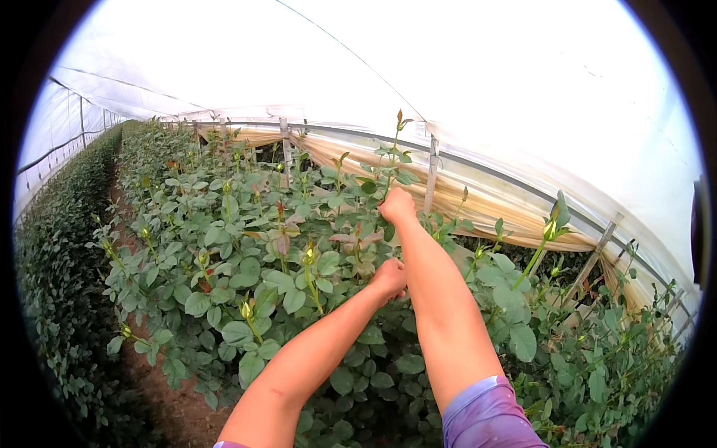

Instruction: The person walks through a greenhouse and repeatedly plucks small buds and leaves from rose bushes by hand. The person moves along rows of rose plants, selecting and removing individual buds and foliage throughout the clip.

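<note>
My right hand is closed around the stem of a tall rose shoot that rises above the other plants. A slim reddish bud tops this shoot, and green leaves spread along it. Lower down, my left hand is among the rose leaves with its fingers curled; whether a stem lies inside them is hidden. To the left of my left hand, a pale yellow-green rosebud stands on its own stem. Another large bud leans upward to the right of my right arm.
Dense rose bushes fill the bed around my arms. A soil path runs along the left, with another plant row beyond it. Behind the bed are wooden posts, gathered plastic sheeting and a dark pipe.
</note>
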